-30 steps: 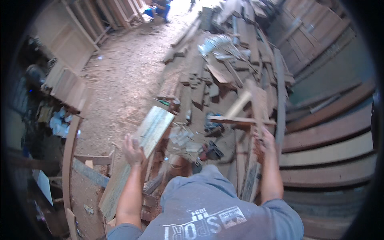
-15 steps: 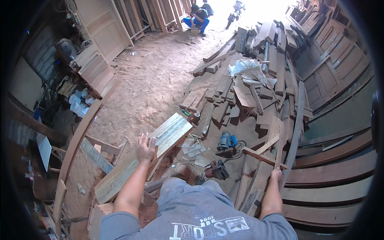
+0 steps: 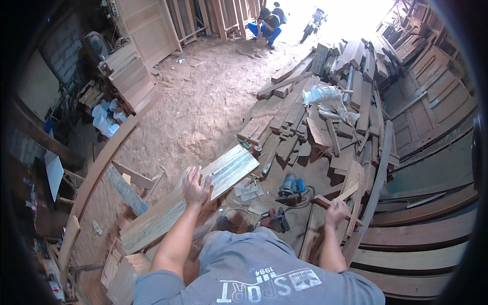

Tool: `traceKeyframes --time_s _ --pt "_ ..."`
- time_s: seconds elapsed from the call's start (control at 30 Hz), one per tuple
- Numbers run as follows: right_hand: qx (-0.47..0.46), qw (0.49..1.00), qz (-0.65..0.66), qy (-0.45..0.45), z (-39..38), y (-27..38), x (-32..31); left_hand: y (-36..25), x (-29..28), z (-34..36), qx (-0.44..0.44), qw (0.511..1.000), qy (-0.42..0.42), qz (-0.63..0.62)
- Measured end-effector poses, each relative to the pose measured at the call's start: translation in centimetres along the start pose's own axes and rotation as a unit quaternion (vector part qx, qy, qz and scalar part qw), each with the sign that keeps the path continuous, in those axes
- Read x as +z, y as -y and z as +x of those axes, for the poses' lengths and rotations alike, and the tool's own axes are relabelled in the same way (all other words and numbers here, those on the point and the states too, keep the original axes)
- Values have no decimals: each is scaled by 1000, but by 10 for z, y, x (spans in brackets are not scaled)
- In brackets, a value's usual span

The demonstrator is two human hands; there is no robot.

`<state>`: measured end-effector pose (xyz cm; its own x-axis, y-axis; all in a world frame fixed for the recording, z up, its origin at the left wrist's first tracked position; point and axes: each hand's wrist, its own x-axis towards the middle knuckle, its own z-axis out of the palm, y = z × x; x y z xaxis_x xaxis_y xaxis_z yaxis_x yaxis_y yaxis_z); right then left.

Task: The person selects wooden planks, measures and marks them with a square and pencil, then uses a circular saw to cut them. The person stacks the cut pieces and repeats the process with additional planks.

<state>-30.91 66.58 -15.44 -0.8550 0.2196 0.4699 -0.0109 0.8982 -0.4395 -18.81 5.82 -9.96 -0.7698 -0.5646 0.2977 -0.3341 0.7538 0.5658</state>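
Observation:
My left hand (image 3: 196, 188) lies open, fingers spread, on a long pale plank (image 3: 230, 171) that slants from lower left toward the middle. My right hand (image 3: 336, 213) has its fingers curled on a short wooden crosspiece (image 3: 321, 201), among crossed strips (image 3: 354, 178) at the right. Between my hands, on the dusty ground, are a blue router (image 3: 291, 186), a red-and-black power tool (image 3: 274, 219) with cables, and small thin offcuts (image 3: 246, 189). A green-handled tool (image 3: 244, 143) is just beyond the plank's far end.
A lumber pile (image 3: 351, 56) with white plastic (image 3: 325, 99) stretches ahead. A person (image 3: 267, 28) squats near leaning doors (image 3: 145, 33), beside a motorcycle (image 3: 312, 23). White buckets (image 3: 104, 119) and a long curved board (image 3: 86, 193) are left; stacked boards (image 3: 417, 236) line the right.
My left hand has shifted right, staying on the plank. My right hand has moved left and higher onto the crosspiece. The view has shifted, showing more of the squatting person and motorcycle.

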Motion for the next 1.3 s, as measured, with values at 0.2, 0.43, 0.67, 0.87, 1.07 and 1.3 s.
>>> traceKeyframes --time_s 0.2,0.43,0.67,0.87,1.07,1.3 --pt "46 921 258 290 23 186 107 -4 0 -1 -13 1000 -9 -21" --pt "229 695 373 571 56 324 144 -9 -7 -1 -28 999 -11 -33" --pt "229 593 390 666 54 340 157 -5 -9 -1 -21 999 -27 -30" --pt "276 569 411 657 49 330 177 -9 -9 -1 -23 999 -27 -26" --pt "332 516 483 625 30 331 172 -8 -11 -2 -18 999 -30 -20" --pt "321 526 504 604 15 331 167 -9 -9 -2 -17 999 -43 -21"
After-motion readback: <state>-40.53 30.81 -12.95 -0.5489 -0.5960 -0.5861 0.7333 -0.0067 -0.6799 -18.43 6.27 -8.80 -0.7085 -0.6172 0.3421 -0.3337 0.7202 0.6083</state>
